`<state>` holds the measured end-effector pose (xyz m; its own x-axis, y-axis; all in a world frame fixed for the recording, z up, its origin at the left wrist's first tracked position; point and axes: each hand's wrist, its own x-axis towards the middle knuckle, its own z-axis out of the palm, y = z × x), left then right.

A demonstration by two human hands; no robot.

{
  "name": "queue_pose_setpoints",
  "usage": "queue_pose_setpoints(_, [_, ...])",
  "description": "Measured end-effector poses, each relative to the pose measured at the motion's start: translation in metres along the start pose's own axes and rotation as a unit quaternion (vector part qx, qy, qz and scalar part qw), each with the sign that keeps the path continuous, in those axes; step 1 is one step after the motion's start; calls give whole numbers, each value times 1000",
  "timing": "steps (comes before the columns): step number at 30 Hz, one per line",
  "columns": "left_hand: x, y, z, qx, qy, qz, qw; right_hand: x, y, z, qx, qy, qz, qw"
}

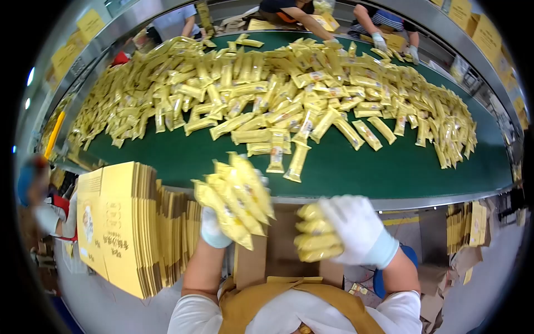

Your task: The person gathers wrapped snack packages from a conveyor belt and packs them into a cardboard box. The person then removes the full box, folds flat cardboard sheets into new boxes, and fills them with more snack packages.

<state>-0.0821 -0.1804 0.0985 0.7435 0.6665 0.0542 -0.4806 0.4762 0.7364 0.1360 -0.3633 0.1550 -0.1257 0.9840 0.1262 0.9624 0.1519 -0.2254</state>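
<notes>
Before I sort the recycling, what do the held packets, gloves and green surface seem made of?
Held packets: probably plastic film, glossy, showing bright highlights.
Gloves: likely fabric, matte, without shine; weave unclear.
Green surface: perhaps rubber or plastic, smooth and evenly coloured.

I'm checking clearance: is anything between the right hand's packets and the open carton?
Nothing visible stands between the packets in the right hand and the open carton; the left hand, on the opposite side, appears clear.
</notes>
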Motion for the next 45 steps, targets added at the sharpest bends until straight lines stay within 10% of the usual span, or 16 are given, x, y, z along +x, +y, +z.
queue_pose_setpoints(3, [6, -6, 10, -22, -158, -18, 987, 5, -31, 34, -53, -201, -51, 977])
queue_pose_setpoints(7, [13, -21, 19, 56, -38, -189, 980, 45, -49, 57, -59, -421, -44, 904])
queue_pose_setpoints(9, [7, -27, 18, 190, -122, -194, 955, 48, -52, 64, -19, -441, -77, 894])
queue_pose_setpoints(13, [1, -44, 26, 451, -333, 108, 821, 38, -54, 111, 123, -415, -72, 899])
queue_pose_setpoints(19, [-13, -70, 24, 729, -261, 249, 582, -9, -58, 216, 311, -292, 106, 898])
queue_pose_setpoints(28, [-24, -120, 4, 908, -220, 64, 351, -4, -73, 205, 107, -430, 65, 894])
queue_pose_setpoints(35, [-2, -160, -25, 844, -339, -189, 370, 15, -74, 193, -41, -462, -73, 883])
queue_pose_setpoints(36, [8, -140, 2, 833, -387, -259, 298, 16, -75, 185, -61, -461, -90, 881])
queue_pose_setpoints(42, [9, -115, 19, 820, -453, -209, 281, 24, -40, 113, 50, -495, -147, 855])
queue_pose_setpoints(45, [45, -45, 28, 604, -535, -270, 526, 29, 19, 53, 366, -388, -111, 839])
